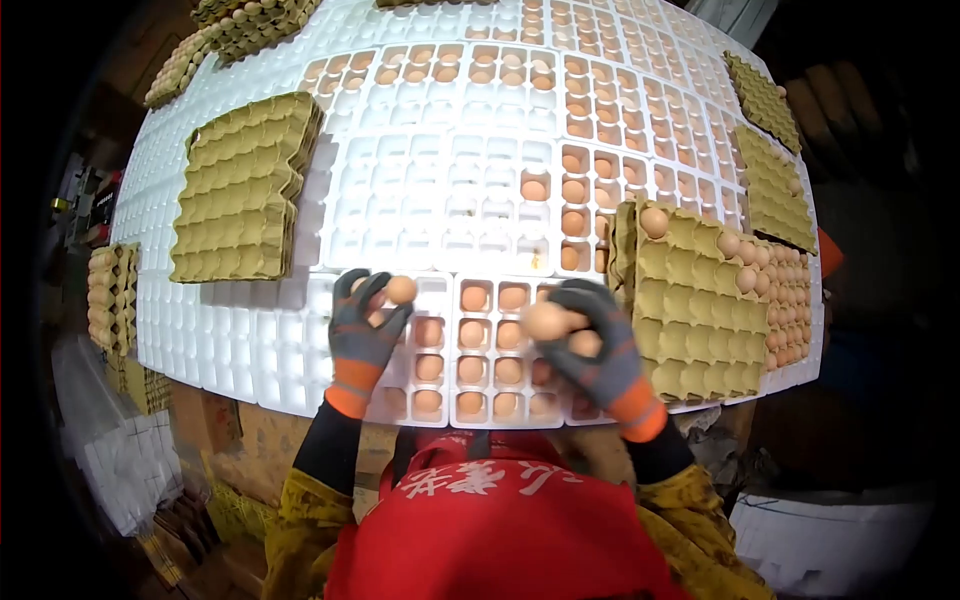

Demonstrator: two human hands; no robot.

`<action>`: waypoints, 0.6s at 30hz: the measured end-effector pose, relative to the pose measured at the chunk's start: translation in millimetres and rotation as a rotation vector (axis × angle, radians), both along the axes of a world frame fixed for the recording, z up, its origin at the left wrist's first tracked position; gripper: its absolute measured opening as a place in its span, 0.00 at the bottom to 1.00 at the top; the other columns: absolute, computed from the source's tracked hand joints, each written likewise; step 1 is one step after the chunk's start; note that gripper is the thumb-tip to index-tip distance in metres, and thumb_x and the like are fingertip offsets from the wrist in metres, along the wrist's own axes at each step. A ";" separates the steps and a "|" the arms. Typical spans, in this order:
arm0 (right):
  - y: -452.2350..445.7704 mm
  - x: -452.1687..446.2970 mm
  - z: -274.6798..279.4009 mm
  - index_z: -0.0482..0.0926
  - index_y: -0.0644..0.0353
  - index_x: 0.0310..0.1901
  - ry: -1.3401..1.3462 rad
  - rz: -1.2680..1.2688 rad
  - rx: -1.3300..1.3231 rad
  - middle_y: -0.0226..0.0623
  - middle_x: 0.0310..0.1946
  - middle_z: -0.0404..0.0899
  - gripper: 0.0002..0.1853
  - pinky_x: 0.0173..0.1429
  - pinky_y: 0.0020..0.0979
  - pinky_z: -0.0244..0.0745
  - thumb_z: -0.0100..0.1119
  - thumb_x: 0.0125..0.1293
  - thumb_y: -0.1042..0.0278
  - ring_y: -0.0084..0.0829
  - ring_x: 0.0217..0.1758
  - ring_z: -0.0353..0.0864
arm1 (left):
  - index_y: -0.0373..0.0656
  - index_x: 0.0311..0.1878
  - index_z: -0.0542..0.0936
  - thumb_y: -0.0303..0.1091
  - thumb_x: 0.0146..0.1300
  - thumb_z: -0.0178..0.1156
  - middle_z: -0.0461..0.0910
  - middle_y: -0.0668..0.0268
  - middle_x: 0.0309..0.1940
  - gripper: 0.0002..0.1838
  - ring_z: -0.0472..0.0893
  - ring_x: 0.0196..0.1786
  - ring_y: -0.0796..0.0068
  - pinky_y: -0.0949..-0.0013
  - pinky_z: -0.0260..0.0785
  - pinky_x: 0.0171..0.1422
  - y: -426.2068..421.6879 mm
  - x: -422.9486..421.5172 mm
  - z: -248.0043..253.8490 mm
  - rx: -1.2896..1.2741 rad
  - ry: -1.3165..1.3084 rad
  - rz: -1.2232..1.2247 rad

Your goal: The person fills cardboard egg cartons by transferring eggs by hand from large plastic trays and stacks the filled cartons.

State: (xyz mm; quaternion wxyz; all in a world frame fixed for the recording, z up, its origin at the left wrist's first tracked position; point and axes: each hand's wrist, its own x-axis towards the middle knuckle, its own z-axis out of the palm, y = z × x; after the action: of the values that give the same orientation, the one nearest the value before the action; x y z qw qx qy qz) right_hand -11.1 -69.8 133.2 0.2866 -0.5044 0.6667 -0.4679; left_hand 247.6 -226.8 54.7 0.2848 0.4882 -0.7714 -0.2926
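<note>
My left hand (368, 325), in a grey and orange glove, holds eggs over a white foam tray (433, 287) near the table's front edge. One egg (401, 290) shows at its fingertips and another lies between the fingers. To the right, my right hand (590, 340), gloved the same way, grips eggs too; a blurred egg (545, 321) sits at its fingertips and one more (584, 344) rests against the fingers. Between the hands, a white tray (490, 350) has brown eggs in its compartments. The right hand covers part of its right side.
A pulp tray stack (700, 310) with a few eggs lies right of my right hand. Another pulp stack (240, 190) lies at the left. White foam trays cover the table, many with eggs at the back right. More egg-filled pulp trays (112, 300) stand at the far left.
</note>
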 end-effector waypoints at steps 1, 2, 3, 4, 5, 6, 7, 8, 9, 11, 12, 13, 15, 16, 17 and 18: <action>-16.6 22.9 -9.8 0.79 0.57 0.54 0.069 0.055 0.042 0.42 0.54 0.76 0.25 0.59 0.37 0.76 0.74 0.54 0.67 0.42 0.57 0.79 | 0.43 0.55 0.82 0.29 0.50 0.75 0.74 0.57 0.56 0.25 0.81 0.52 0.58 0.60 0.77 0.54 -5.7 14.4 -6.9 -0.013 -0.040 0.007; -33.5 43.7 -28.3 0.79 0.56 0.54 0.163 0.081 0.068 0.41 0.54 0.76 0.24 0.57 0.37 0.78 0.74 0.54 0.65 0.43 0.55 0.80 | 0.44 0.55 0.82 0.29 0.51 0.74 0.74 0.57 0.56 0.25 0.81 0.51 0.57 0.60 0.77 0.53 -8.0 26.0 -13.6 -0.025 -0.081 0.019; -50.7 64.2 -37.9 0.79 0.54 0.54 0.201 0.070 0.114 0.41 0.55 0.76 0.24 0.55 0.39 0.78 0.73 0.55 0.61 0.44 0.53 0.80 | 0.46 0.56 0.81 0.30 0.51 0.74 0.74 0.57 0.56 0.26 0.82 0.50 0.55 0.58 0.77 0.51 -10.5 30.2 -24.7 -0.094 -0.066 0.010; -64.9 79.7 -50.6 0.79 0.50 0.56 0.299 0.069 0.190 0.41 0.56 0.75 0.25 0.56 0.42 0.78 0.71 0.56 0.60 0.46 0.56 0.79 | 0.48 0.57 0.81 0.36 0.54 0.74 0.74 0.56 0.58 0.26 0.81 0.53 0.53 0.57 0.77 0.52 -16.2 34.6 -34.9 -0.095 -0.247 -0.042; -80.0 93.4 -64.1 0.78 0.49 0.57 0.417 0.060 0.279 0.42 0.58 0.74 0.25 0.56 0.42 0.78 0.70 0.57 0.58 0.47 0.56 0.79 | 0.48 0.58 0.80 0.40 0.55 0.73 0.74 0.55 0.58 0.26 0.80 0.54 0.52 0.56 0.76 0.53 -21.5 34.1 -35.2 -0.048 -0.343 -0.076; -89.7 102.1 -76.2 0.78 0.49 0.57 0.537 0.050 0.367 0.43 0.59 0.73 0.25 0.56 0.43 0.78 0.68 0.58 0.56 0.47 0.57 0.79 | 0.49 0.59 0.80 0.44 0.56 0.72 0.73 0.55 0.59 0.27 0.79 0.56 0.52 0.56 0.76 0.54 -23.4 30.5 -33.6 0.000 -0.438 -0.112; -91.5 105.3 -87.0 0.78 0.49 0.57 0.521 0.035 0.358 0.43 0.60 0.73 0.24 0.56 0.43 0.78 0.67 0.59 0.56 0.48 0.57 0.79 | 0.49 0.59 0.80 0.46 0.57 0.70 0.73 0.55 0.59 0.27 0.79 0.57 0.52 0.56 0.76 0.56 -23.3 29.9 -27.8 -0.024 -0.411 -0.120; -94.5 106.9 -94.4 0.79 0.49 0.57 0.507 0.015 0.345 0.44 0.61 0.72 0.23 0.56 0.43 0.78 0.66 0.60 0.56 0.49 0.57 0.79 | 0.49 0.59 0.80 0.42 0.59 0.68 0.74 0.55 0.59 0.24 0.79 0.57 0.52 0.57 0.75 0.56 -23.2 29.6 -25.6 -0.121 -0.289 -0.108; -97.0 106.5 -100.8 0.79 0.48 0.57 0.493 -0.002 0.332 0.45 0.62 0.72 0.22 0.56 0.43 0.78 0.65 0.61 0.56 0.50 0.57 0.79 | 0.49 0.60 0.80 0.39 0.60 0.66 0.74 0.55 0.59 0.23 0.79 0.57 0.52 0.57 0.75 0.56 -29.9 29.7 -25.8 -0.121 -0.197 -0.136; -108.4 103.0 -106.4 0.79 0.46 0.60 0.251 -0.092 0.188 0.46 0.63 0.73 0.21 0.62 0.43 0.75 0.62 0.65 0.60 0.49 0.62 0.77 | 0.50 0.63 0.78 0.33 0.62 0.63 0.75 0.56 0.59 0.24 0.80 0.57 0.53 0.58 0.76 0.57 -40.2 21.1 -23.7 -0.151 -0.060 -0.185; -117.3 97.9 -115.1 0.80 0.47 0.60 0.144 -0.152 0.087 0.46 0.63 0.73 0.20 0.64 0.43 0.74 0.60 0.66 0.61 0.48 0.63 0.77 | 0.51 0.64 0.77 0.31 0.62 0.62 0.75 0.56 0.60 0.25 0.80 0.57 0.54 0.59 0.76 0.57 -46.0 6.8 -20.6 -0.184 -0.011 -0.216; -126.7 93.3 -110.2 0.81 0.47 0.60 0.201 -0.154 0.077 0.47 0.63 0.74 0.19 0.65 0.41 0.73 0.58 0.68 0.65 0.49 0.64 0.76 | 0.52 0.65 0.76 0.29 0.61 0.62 0.76 0.58 0.62 0.27 0.80 0.57 0.55 0.60 0.76 0.57 -52.0 -8.3 -25.4 -0.228 0.035 -0.243; -138.6 74.6 -135.0 0.81 0.51 0.60 0.012 -0.174 0.188 0.42 0.56 0.81 0.18 0.60 0.34 0.76 0.58 0.69 0.66 0.39 0.56 0.81 | 0.54 0.67 0.75 0.37 0.62 0.63 0.76 0.59 0.62 0.28 0.79 0.59 0.56 0.59 0.75 0.61 -67.4 -33.0 -37.0 -0.143 -0.157 -0.295; -140.5 69.6 -126.9 0.80 0.53 0.61 -0.155 -0.234 0.203 0.41 0.54 0.81 0.19 0.59 0.33 0.76 0.58 0.69 0.68 0.37 0.53 0.82 | 0.54 0.68 0.74 0.41 0.63 0.64 0.77 0.60 0.62 0.29 0.79 0.60 0.57 0.58 0.74 0.63 -74.8 -41.2 -40.8 -0.044 -0.350 -0.315; -142.6 65.6 -116.7 0.79 0.55 0.62 -0.326 -0.306 0.207 0.40 0.53 0.82 0.19 0.57 0.32 0.76 0.59 0.69 0.70 0.35 0.50 0.82 | 0.54 0.69 0.73 0.49 0.64 0.63 0.77 0.61 0.63 0.31 0.78 0.62 0.55 0.57 0.72 0.65 -80.6 -41.2 -47.3 -0.005 -0.341 -0.309; -144.2 61.1 -108.0 0.78 0.57 0.62 -0.490 -0.388 0.201 0.40 0.51 0.83 0.20 0.56 0.31 0.76 0.59 0.69 0.72 0.33 0.47 0.82 | 0.50 0.69 0.73 0.45 0.63 0.66 0.77 0.59 0.62 0.31 0.78 0.62 0.57 0.61 0.72 0.64 -86.6 -36.0 -54.4 0.042 -0.141 -0.317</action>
State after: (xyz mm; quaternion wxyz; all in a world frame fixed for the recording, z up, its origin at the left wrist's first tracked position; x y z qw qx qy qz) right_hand 50.0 -213.9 25.2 0.3922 -0.2098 0.7044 -0.5532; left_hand 211.5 -313.4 0.3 0.1698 0.3857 -0.8504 -0.3150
